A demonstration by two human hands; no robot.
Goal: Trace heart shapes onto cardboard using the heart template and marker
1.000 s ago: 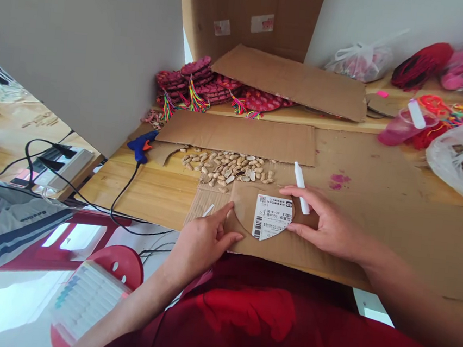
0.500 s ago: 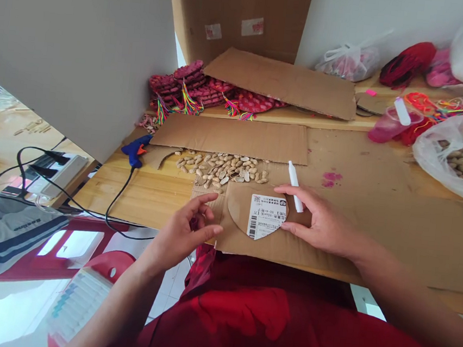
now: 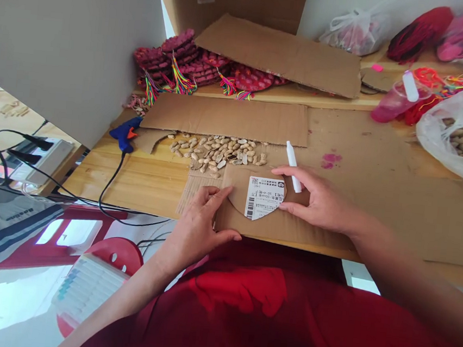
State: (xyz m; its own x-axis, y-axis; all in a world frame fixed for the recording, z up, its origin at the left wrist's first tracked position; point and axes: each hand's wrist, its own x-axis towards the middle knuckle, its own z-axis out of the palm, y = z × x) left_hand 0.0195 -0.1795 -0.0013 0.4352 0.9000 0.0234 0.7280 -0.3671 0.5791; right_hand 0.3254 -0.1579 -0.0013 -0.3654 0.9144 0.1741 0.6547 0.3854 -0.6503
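A rounded cardboard cutout [image 3: 237, 195] tapering toward me, with a white printed label [image 3: 262, 199] stuck on it, lies flat on a larger cardboard sheet [image 3: 390, 221]. My left hand [image 3: 199, 219] is open at the cutout's left side, its fingertips by the edge and its thumb apart on the sheet's front edge. On the other side my right hand [image 3: 321, 201] rests open, index finger and thumb spread along the cutout's right edge. A white marker pen [image 3: 292, 160] lies under or against the right index finger; its lower end shows between finger and thumb.
Peanuts [image 3: 221, 153] lie behind the cutout, near a cardboard strip [image 3: 228, 118]. A blue glue gun [image 3: 124, 133] with a black cable stands left. Red tasselled pieces [image 3: 176, 62] are stacked at the back. At right are a pink cup [image 3: 389, 104] and a bag of peanuts [image 3: 432, 130].
My left hand has moved right to the cutout's left edge, its fingers stretching out from a curl. The right hand stays at the right edge. The view has shifted slightly.
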